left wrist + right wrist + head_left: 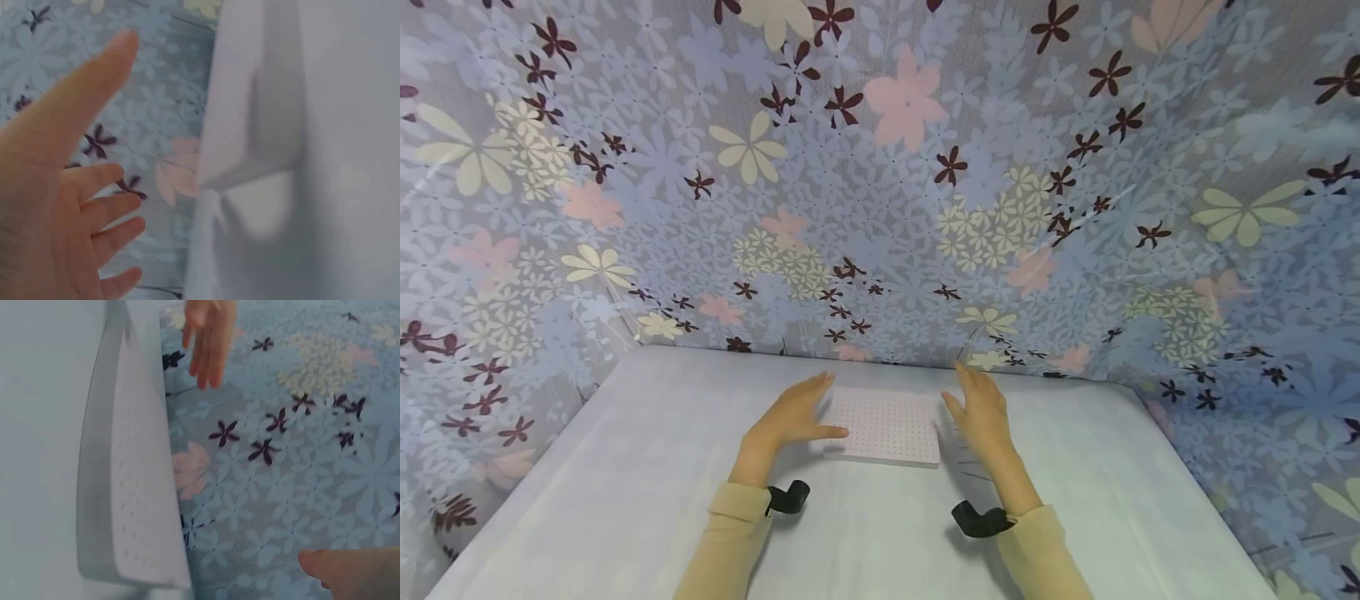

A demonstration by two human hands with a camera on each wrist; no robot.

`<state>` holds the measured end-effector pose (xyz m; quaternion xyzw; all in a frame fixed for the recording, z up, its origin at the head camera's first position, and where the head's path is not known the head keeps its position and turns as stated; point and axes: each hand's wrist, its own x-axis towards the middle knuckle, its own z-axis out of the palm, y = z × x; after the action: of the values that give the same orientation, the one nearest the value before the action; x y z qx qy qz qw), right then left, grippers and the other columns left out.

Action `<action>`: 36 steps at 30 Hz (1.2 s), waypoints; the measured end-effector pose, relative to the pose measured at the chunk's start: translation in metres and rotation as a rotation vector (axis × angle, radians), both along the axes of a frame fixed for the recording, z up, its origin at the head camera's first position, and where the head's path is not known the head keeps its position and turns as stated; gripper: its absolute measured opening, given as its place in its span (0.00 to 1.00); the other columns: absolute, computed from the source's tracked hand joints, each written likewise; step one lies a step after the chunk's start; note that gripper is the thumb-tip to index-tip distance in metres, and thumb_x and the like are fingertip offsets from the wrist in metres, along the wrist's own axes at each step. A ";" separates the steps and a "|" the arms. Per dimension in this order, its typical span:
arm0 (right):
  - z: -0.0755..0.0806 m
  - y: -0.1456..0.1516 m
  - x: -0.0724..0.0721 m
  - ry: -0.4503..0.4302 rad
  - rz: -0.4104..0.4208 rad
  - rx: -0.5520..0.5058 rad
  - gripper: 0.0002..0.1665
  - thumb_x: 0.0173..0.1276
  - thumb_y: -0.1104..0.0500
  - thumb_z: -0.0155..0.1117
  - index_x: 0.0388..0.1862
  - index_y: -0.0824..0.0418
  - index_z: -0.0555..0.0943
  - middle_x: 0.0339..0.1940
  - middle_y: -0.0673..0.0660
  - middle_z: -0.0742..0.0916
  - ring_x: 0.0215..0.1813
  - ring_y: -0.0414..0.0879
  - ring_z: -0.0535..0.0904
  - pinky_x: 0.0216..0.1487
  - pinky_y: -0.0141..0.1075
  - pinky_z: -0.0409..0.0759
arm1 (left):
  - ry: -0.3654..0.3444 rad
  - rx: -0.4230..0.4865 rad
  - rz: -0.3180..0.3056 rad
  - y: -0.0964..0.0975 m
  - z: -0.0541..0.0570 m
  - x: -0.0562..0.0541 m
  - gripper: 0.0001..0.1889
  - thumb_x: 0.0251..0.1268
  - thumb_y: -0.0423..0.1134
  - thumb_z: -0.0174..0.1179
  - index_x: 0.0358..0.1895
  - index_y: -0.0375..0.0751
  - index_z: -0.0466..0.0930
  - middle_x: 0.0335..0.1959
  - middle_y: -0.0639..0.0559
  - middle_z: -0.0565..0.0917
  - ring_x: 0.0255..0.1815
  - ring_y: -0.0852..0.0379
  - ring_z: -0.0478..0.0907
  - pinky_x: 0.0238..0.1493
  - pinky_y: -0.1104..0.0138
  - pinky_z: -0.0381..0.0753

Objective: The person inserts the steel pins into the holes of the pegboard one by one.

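Observation:
A flat, pale rectangular slab (886,425), its top covered with rows of small dots, lies on the white tabletop between the two hands. My left hand (793,415) is at its left side, fingers spread and thumb over the near left part of the top in the head view. On the other side, my right hand (985,412) hovers just past the right edge with fingers extended. In the right wrist view the slab (147,481) shows a plain, thick side wall, with the left hand (212,340) beyond it. Neither hand holds anything.
A white-covered table (625,500) spans the foreground. Behind it and at both sides hangs a floral cloth (880,208), meeting the table's back edge. Black bands with small cameras (981,521) sit at both wrists, below the beige sleeves (730,533).

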<state>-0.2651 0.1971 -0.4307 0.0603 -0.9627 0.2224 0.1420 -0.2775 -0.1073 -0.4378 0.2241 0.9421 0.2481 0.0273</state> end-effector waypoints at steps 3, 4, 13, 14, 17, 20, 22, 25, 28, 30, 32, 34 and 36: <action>-0.005 0.006 -0.004 0.018 -0.015 -0.019 0.32 0.70 0.53 0.58 0.70 0.63 0.65 0.67 0.69 0.73 0.68 0.68 0.66 0.66 0.65 0.63 | -0.025 0.034 -0.016 -0.005 -0.010 -0.004 0.56 0.45 0.61 0.70 0.74 0.36 0.53 0.75 0.36 0.56 0.75 0.37 0.55 0.75 0.46 0.55; -0.006 0.008 -0.005 0.017 -0.018 -0.028 0.32 0.70 0.54 0.58 0.69 0.63 0.66 0.66 0.69 0.74 0.67 0.67 0.68 0.66 0.64 0.64 | -0.040 0.052 -0.016 -0.007 -0.013 -0.005 0.56 0.44 0.60 0.71 0.74 0.36 0.54 0.75 0.35 0.56 0.75 0.37 0.55 0.74 0.46 0.55; -0.035 0.027 -0.022 0.007 -0.030 -0.064 0.25 0.69 0.57 0.59 0.62 0.67 0.74 0.59 0.69 0.80 0.61 0.67 0.75 0.61 0.61 0.71 | -0.148 0.185 -0.025 -0.014 -0.035 -0.014 0.58 0.36 0.54 0.77 0.74 0.40 0.54 0.74 0.36 0.57 0.75 0.36 0.53 0.74 0.44 0.53; -0.039 0.030 -0.023 -0.002 -0.034 -0.077 0.24 0.69 0.58 0.59 0.61 0.67 0.75 0.58 0.69 0.81 0.61 0.66 0.75 0.61 0.60 0.71 | -0.144 0.200 -0.031 -0.014 -0.038 -0.014 0.58 0.36 0.53 0.78 0.74 0.40 0.54 0.74 0.36 0.58 0.75 0.36 0.54 0.74 0.44 0.53; -0.049 0.037 -0.027 -0.025 -0.041 -0.121 0.22 0.69 0.59 0.58 0.59 0.68 0.77 0.57 0.68 0.82 0.60 0.65 0.76 0.61 0.58 0.74 | -0.140 0.255 -0.045 -0.013 -0.045 -0.015 0.58 0.35 0.52 0.78 0.73 0.39 0.56 0.74 0.36 0.59 0.75 0.36 0.55 0.74 0.45 0.53; -0.057 0.044 -0.031 -0.038 -0.034 -0.158 0.20 0.69 0.60 0.58 0.57 0.68 0.78 0.53 0.68 0.84 0.55 0.63 0.80 0.55 0.55 0.78 | -0.136 0.280 -0.049 -0.015 -0.053 -0.017 0.58 0.35 0.53 0.78 0.73 0.40 0.56 0.74 0.36 0.58 0.75 0.36 0.54 0.74 0.44 0.53; -0.062 0.047 -0.033 -0.039 -0.029 -0.179 0.19 0.68 0.61 0.58 0.56 0.69 0.78 0.49 0.67 0.86 0.51 0.61 0.82 0.52 0.53 0.80 | -0.131 0.285 -0.055 -0.017 -0.057 -0.019 0.58 0.35 0.54 0.78 0.73 0.41 0.56 0.74 0.35 0.57 0.75 0.34 0.52 0.73 0.41 0.52; -0.068 0.052 -0.037 -0.024 -0.017 -0.210 0.18 0.66 0.63 0.60 0.53 0.70 0.80 0.44 0.67 0.87 0.47 0.58 0.83 0.49 0.51 0.80 | -0.128 0.275 -0.059 -0.019 -0.061 -0.021 0.58 0.35 0.55 0.77 0.73 0.42 0.57 0.75 0.34 0.54 0.76 0.32 0.49 0.72 0.38 0.50; -0.071 0.054 -0.040 0.012 -0.009 -0.236 0.16 0.64 0.65 0.62 0.49 0.70 0.81 0.43 0.67 0.86 0.46 0.59 0.82 0.50 0.51 0.79 | -0.115 0.257 -0.058 -0.020 -0.063 -0.021 0.56 0.35 0.55 0.77 0.73 0.43 0.58 0.76 0.34 0.53 0.76 0.32 0.47 0.72 0.36 0.48; -0.073 0.055 -0.042 0.041 -0.004 -0.240 0.14 0.63 0.65 0.63 0.46 0.71 0.83 0.42 0.67 0.86 0.45 0.60 0.82 0.49 0.52 0.79 | -0.105 0.241 -0.056 -0.020 -0.064 -0.020 0.55 0.35 0.55 0.77 0.72 0.44 0.60 0.76 0.36 0.54 0.76 0.33 0.47 0.72 0.37 0.47; -0.074 0.055 -0.043 0.055 -0.006 -0.237 0.12 0.62 0.66 0.65 0.43 0.70 0.84 0.40 0.67 0.86 0.44 0.60 0.82 0.49 0.52 0.79 | -0.092 0.224 -0.055 -0.020 -0.065 -0.020 0.55 0.35 0.55 0.77 0.72 0.44 0.60 0.76 0.37 0.55 0.76 0.33 0.47 0.73 0.37 0.47; -0.075 0.056 -0.043 0.048 -0.013 -0.225 0.10 0.61 0.65 0.66 0.40 0.69 0.85 0.38 0.65 0.86 0.43 0.59 0.81 0.48 0.52 0.79 | -0.078 0.217 -0.058 -0.020 -0.067 -0.019 0.54 0.36 0.53 0.77 0.72 0.43 0.61 0.75 0.36 0.56 0.76 0.33 0.48 0.73 0.37 0.48; -0.074 0.056 -0.043 0.036 -0.026 -0.205 0.08 0.59 0.65 0.68 0.36 0.68 0.86 0.36 0.63 0.86 0.41 0.58 0.81 0.46 0.51 0.79 | -0.063 0.207 -0.064 -0.020 -0.069 -0.019 0.54 0.36 0.53 0.77 0.72 0.43 0.61 0.75 0.36 0.56 0.76 0.33 0.48 0.73 0.38 0.48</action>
<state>-0.3082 0.2534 -0.5052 0.0370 -0.9329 0.3167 0.1676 -0.2970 -0.1268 -0.5070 0.2477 0.9025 0.3498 0.0417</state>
